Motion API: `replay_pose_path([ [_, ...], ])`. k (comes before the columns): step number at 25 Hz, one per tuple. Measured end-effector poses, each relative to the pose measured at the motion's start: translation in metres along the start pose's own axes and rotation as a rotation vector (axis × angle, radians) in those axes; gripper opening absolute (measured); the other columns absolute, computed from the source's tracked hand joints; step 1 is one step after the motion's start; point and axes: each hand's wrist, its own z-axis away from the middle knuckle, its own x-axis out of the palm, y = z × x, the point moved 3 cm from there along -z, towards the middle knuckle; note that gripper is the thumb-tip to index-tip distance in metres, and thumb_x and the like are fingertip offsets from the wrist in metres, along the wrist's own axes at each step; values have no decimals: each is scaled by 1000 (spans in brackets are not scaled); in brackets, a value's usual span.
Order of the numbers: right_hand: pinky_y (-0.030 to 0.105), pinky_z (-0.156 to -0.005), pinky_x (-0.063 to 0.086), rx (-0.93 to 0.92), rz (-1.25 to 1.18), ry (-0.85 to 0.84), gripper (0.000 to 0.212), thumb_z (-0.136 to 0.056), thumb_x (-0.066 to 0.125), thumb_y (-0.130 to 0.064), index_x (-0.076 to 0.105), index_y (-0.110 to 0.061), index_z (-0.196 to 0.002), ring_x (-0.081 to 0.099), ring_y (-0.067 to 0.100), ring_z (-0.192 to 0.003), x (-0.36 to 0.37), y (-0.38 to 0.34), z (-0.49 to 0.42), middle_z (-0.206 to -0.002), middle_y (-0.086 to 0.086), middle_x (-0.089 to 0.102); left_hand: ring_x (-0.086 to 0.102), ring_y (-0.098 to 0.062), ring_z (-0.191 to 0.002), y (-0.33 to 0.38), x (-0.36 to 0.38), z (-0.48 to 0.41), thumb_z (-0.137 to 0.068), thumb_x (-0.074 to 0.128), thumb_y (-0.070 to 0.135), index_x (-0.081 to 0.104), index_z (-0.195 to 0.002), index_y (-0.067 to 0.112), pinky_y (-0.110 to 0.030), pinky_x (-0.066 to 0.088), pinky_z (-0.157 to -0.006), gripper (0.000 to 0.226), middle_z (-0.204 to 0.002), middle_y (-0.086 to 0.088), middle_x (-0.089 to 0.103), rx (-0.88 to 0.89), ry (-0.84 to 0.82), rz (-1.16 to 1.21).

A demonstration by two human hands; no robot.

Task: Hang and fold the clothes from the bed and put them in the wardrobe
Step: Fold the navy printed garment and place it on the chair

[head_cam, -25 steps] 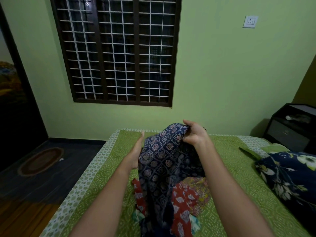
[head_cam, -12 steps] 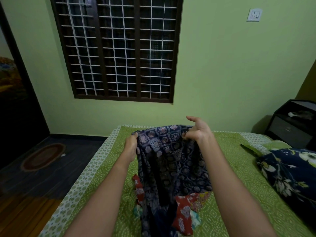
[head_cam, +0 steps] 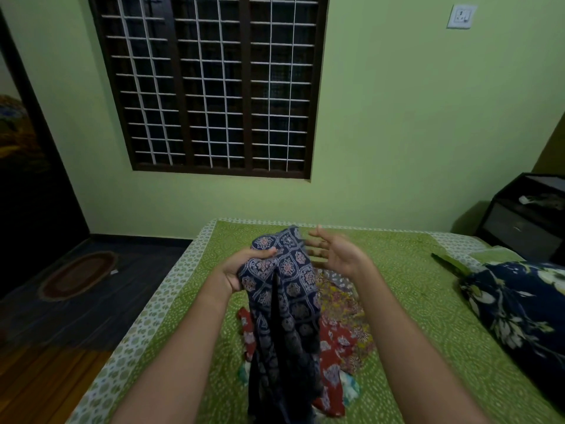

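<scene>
On the far wall, which is painted light green, there is a large window (head_cam: 211, 84) with a dark frame and a white metal grille. Higher on the right of this wall sits a white switch plate (head_cam: 462, 16). On the left, a small oval rug (head_cam: 78, 275) lies on the dark floor, near a dark doorway (head_cam: 27, 179). On the far right stands a black bedside cabinet (head_cam: 526, 214). Nearer on the right lies a navy pillow with a floral print (head_cam: 519, 310).
</scene>
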Motion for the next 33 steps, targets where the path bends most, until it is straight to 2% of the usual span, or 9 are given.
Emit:
replay_pose_path([
  [3,35,-75,52,109,256,-60,66,-75,63,-45,48,-5,-126,60,21,-83,-14,29,7,-102,9,60,67,-25,-71,24,10,5,-85,59,19,62,-91,3,-38,53,-73,17,-81,-12,71,115,-23,189],
  [6,39,-87,52,188,498,-137,79,-79,72,-19,27,-9,-143,55,30,-114,-6,53,4,-138,8,41,64,-28,-78,40,22,6,-80,60,22,60,-95,2,-42,49,-85,25,-87,-13,68,167,-88,209],
  [9,36,-79,55,5,476,-161,16,-86,64,-15,57,-4,-95,58,16,-77,1,32,-4,-91,8,61,64,-32,-92,53,8,-4,-80,60,38,59,-106,6,-45,50,-84,41,-103,-17,66,347,56,516],
  [11,23,-63,47,-131,391,-106,23,-89,59,-22,50,-8,-73,49,13,-60,7,2,-3,-71,3,51,57,-37,-105,44,-11,-14,-79,55,60,57,-115,8,-49,46,-87,63,-118,-20,60,367,190,766],
  [17,34,-70,51,-46,6,76,21,-98,46,-20,56,-2,-94,63,22,-71,4,-20,-22,-82,10,65,57,-39,-106,-12,1,-19,-80,62,53,50,-117,-1,-51,48,-87,67,-123,-31,50,-42,-48,222],
  [22,35,-67,49,3,51,236,18,-98,48,-15,54,-6,-84,59,24,-72,-21,-19,-27,-82,13,61,54,-43,-113,28,-28,-34,-96,49,27,38,-135,-4,-48,47,-93,51,-138,-30,41,7,371,-286],
  [25,36,-77,43,6,282,430,23,-95,52,-19,53,-8,-75,54,24,-79,-40,-13,-33,-89,15,59,44,-36,-127,38,-23,-37,-91,52,30,36,-137,0,-46,34,-109,57,-145,-20,34,130,291,-68],
  [29,39,-81,53,-196,-43,442,13,-89,62,-17,63,-4,-92,63,27,-85,-42,-16,-28,-96,15,67,59,-33,-101,37,-14,-35,-94,41,50,58,-113,10,-47,48,-83,47,-125,-21,57,236,207,516],
  [33,42,-84,51,-14,-322,363,16,-94,52,-8,53,1,-107,60,28,-87,-34,22,-33,-104,18,60,42,-38,-127,-19,2,-38,-66,56,81,40,-139,22,-59,25,-108,95,-143,-18,38,-40,108,238],
])
